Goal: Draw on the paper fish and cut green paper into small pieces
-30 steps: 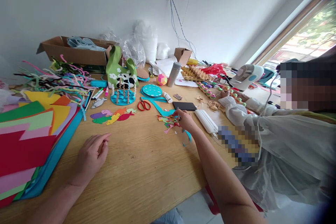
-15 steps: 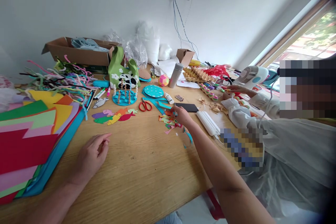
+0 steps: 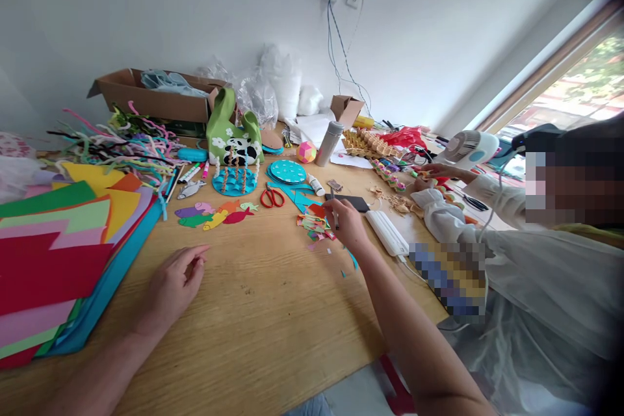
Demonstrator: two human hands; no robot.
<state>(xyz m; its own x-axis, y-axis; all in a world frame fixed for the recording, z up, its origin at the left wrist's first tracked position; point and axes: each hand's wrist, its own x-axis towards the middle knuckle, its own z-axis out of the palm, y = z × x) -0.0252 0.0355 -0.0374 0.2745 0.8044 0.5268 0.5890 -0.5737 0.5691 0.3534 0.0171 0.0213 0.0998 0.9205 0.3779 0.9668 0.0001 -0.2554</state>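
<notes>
My right hand (image 3: pixel 347 221) is closed on a slim grey pen (image 3: pixel 334 209), above the right side of a pile of coloured paper scraps (image 3: pixel 312 226). Resting on the bare wood at the left, my left hand (image 3: pixel 181 278) has its index finger stretched out, the other fingers curled loosely, and nothing in it. Several paper fish (image 3: pixel 214 214) lie beyond it. Red-handled scissors (image 3: pixel 272 195) lie beside them. A dark phone (image 3: pixel 354 202) is just behind my right hand.
Coloured sheets (image 3: pixel 53 266) cover the left side. A blue base with twisted posts (image 3: pixel 234 181), a green bag (image 3: pixel 234 136) and a grey bottle (image 3: pixel 330 143) stand behind. At the right, a white power bank (image 3: pixel 387 233) lies near another person's sleeves (image 3: pixel 441 211).
The pen now shows upright in my right hand, which has shifted slightly right and off the blue paper strip. My left hand stays put. The view has shifted a little.
</notes>
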